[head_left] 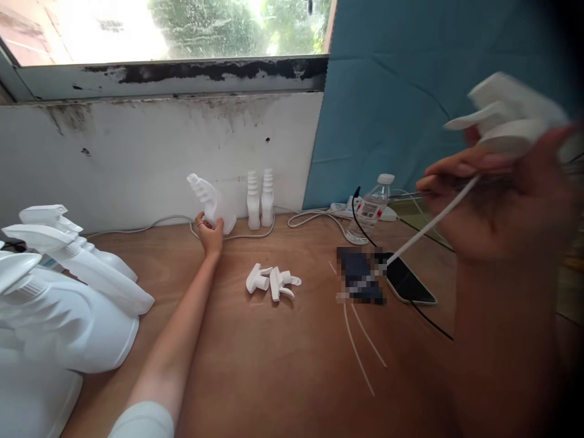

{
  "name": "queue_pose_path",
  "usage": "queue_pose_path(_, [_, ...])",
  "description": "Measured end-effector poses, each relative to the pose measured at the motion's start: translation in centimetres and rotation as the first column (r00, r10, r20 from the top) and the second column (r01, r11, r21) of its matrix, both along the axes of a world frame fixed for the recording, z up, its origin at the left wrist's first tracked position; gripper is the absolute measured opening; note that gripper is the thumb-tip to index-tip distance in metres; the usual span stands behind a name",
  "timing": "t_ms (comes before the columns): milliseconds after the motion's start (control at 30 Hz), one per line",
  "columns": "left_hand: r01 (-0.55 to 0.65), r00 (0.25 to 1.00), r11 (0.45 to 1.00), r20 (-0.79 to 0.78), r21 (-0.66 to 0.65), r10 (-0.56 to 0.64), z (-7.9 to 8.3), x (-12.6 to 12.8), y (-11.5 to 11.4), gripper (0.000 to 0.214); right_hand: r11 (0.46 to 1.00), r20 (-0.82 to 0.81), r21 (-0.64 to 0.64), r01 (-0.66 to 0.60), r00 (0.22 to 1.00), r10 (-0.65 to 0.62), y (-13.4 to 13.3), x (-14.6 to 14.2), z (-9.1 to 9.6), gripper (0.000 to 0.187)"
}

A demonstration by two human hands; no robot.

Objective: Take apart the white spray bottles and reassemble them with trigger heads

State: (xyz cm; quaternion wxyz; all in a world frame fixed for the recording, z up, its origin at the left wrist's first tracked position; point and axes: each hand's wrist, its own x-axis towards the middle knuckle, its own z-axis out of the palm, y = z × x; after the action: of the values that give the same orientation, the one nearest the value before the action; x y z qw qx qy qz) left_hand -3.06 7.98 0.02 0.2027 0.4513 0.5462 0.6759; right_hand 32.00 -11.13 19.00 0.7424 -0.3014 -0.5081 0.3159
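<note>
At the back of the table, my left hand (211,234) is closed around the lower part of a white spray bottle (214,204) without a head, tilted to the left. Close to the camera on the right, my right hand (497,194) grips a white trigger spray head (515,112), blurred by motion. A thin white dip tube (433,224) slants down and left from it. Two more trigger spray heads, a left one (258,278) and a right one (280,285), lie mid-table. Two headless white bottles, one (253,204) beside the other (267,204), stand against the wall.
Several white spray bottles with heads (86,310) crowd the left side. A clear water bottle (369,210), a power strip (387,213) and a phone (408,280) are at the right, with cables. Loose thin tubes (358,353) lie near a dark pixelated item (360,271).
</note>
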Motion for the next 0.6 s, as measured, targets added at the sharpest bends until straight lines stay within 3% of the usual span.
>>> queue_pose_path(100, [-0.061,0.992,0.998,-0.112,-0.006,0.060,-1.5,2.4,1.5,0.051,0.985,-0.191,-0.091,-0.147,0.973,0.128,0.1,-1.3,-0.1,0.043])
queue_pose_path(200, [-0.076,0.973,0.997,-0.219,-0.011,0.072,-2.4,4.4,2.4,0.047,0.943,-0.204,-0.248,-0.222,0.963,0.174,0.1,-2.0,-0.4,0.043])
queue_pose_path(333, [-0.082,0.956,0.997,-0.283,-0.002,0.078,-2.8,5.7,3.4,0.046,0.829,-0.205,-0.423,-0.365,0.930,0.305,0.3,-2.8,-0.7,0.046])
queue_pose_path(500, [-0.055,0.969,0.998,-0.239,0.045,0.064,-2.5,5.4,3.7,0.048,0.713,-0.300,-0.440,-0.546,0.837,0.457,0.6,-3.7,-1.6,0.028])
queue_pose_path(600, [-0.058,0.986,0.994,-0.149,0.090,0.071,-2.2,4.8,2.3,0.038,0.595,-0.352,-0.492,-0.635,0.770,0.532,0.9,-4.7,-2.6,0.022])
